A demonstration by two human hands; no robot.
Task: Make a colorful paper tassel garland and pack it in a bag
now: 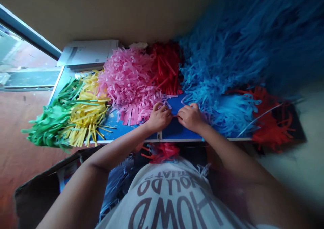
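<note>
Close together over the blue tabletop (118, 122), my left hand (160, 117) and my right hand (190, 117) have their fingers curled in a pinch. A short bit of thin reddish strip (174, 116) shows between them, its ends hidden in the fingertips. Beside my left hand lies a heap of pink paper strips (129, 80). To the right, a large mass of light blue strips (217, 80) comes up close to my right hand. Pale lilac strips poke out near both hands.
Yellow strips (88, 110) and green strips (52, 122) hang over the table's left end. Red strips (167, 67) lie at the back, with more red strips (273, 121) at the right end and on my lap. White papers (87, 53) rest at the back left. A dark box (35, 195) stands below.
</note>
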